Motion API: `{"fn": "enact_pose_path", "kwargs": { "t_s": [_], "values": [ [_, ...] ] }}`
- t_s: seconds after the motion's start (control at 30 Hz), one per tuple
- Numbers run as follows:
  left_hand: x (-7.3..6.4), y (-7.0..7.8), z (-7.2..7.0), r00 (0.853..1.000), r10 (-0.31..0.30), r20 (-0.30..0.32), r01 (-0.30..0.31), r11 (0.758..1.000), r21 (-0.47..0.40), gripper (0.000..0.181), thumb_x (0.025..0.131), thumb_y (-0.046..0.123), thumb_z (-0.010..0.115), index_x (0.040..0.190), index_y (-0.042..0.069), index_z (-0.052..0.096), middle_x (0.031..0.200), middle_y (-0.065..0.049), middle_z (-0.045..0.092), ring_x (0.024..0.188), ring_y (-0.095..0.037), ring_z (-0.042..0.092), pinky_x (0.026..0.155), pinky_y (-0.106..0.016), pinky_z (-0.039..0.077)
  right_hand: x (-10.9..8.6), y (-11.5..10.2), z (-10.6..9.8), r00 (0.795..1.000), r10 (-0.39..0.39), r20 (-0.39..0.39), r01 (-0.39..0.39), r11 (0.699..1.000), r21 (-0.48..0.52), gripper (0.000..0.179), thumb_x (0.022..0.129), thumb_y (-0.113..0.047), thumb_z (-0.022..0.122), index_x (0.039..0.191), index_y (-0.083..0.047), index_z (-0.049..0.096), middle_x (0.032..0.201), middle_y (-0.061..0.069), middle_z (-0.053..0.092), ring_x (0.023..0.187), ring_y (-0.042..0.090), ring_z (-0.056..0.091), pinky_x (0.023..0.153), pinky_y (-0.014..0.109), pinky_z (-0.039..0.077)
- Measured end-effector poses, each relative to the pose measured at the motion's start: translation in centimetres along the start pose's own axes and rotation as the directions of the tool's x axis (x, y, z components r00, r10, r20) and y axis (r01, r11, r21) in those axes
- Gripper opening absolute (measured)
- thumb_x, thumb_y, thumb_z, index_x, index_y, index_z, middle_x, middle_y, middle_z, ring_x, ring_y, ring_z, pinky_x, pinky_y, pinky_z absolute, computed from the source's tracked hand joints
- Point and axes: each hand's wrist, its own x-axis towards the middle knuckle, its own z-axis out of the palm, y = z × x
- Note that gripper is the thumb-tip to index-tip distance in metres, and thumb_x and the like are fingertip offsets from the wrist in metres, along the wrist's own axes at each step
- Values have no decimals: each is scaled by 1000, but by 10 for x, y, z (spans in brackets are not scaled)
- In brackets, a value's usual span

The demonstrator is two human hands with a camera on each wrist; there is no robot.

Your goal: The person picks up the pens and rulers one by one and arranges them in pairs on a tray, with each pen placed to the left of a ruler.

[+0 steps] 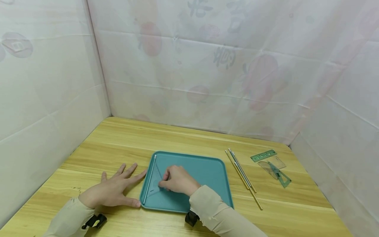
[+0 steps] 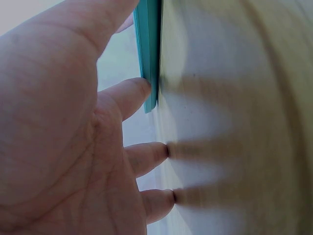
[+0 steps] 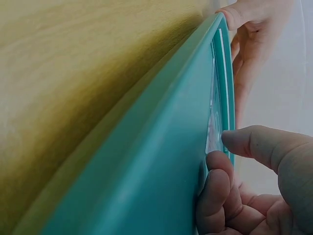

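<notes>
A teal tray [image 1: 204, 164] lies on the table. Inside it, along the left side, runs a thin silver rod [image 1: 149, 179] with a white tip, and beside the rod lies a clear set square [image 1: 154, 184]. My right hand [image 1: 179, 179] is over the tray with its fingers curled, and thumb and index finger pinch the set square at its right corner. Its thumb [image 3: 239, 141] and bent fingers show close to the clear plastic in the right wrist view. My left hand [image 1: 111, 191] is spread on the table, fingertips at the tray's left rim [image 2: 149, 58].
Several gold and silver rods [image 1: 242, 174] lie right of the tray. Farther right are a green ruler [image 1: 263, 155], a green set square [image 1: 284, 181] and clear drawing pieces [image 1: 267, 169] overlapping it. Pale printed curtains [image 1: 207, 82] enclose the table's back and sides.
</notes>
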Motion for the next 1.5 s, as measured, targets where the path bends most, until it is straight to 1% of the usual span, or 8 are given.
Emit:
{"fn": "enact_pose_path", "kwargs": {
  "t_s": [0.27,0.6,0.73,0.97,1.23,1.5],
  "values": [
    [0,0,0,1000,4,-1,-4,1000,2,109,82,78,75,171,33,31,178,-27,18,154,-73,15,88,-105,4,2,3,1,1000,-15,9,15,1000,7,21,96,-23,81,81,-15,70,63,-2,68,56,12,59,54,26,46],
    [1,0,0,1000,-4,4,4,1000,1,108,82,78,75,170,34,31,178,-27,18,154,-72,14,89,-105,4,3,6,-1,999,-30,16,30,999,13,20,99,-24,79,83,-17,71,63,-3,68,55,11,58,53,25,45],
    [1,0,0,1000,-7,8,7,1000,-4,108,82,78,75,170,34,32,178,-27,18,154,-72,14,89,-105,4,1,6,-3,999,-34,20,34,999,15,18,99,-25,79,84,-18,72,64,-4,68,56,11,59,53,25,45],
    [1,-1,0,1000,5,-1,-5,1000,5,108,82,78,75,171,33,31,177,-28,19,153,-73,15,88,-105,5,-1,12,-7,999,-42,33,41,999,30,16,100,-26,78,86,-18,73,66,-3,69,59,13,62,55,26,48],
    [0,-1,0,1000,-5,3,5,1000,-13,107,82,78,75,170,35,32,178,-26,18,155,-71,13,91,-104,3,-4,18,-14,998,-43,41,41,997,61,15,100,-26,78,89,-17,73,71,0,71,62,15,64,56,27,49],
    [0,-1,0,1000,5,2,-5,1000,0,108,83,78,74,171,33,30,178,-27,17,154,-72,14,90,-105,5,-12,31,-26,998,-54,43,50,996,74,14,101,-28,77,95,-15,73,74,2,70,63,17,65,56,28,52]
  ]
}}
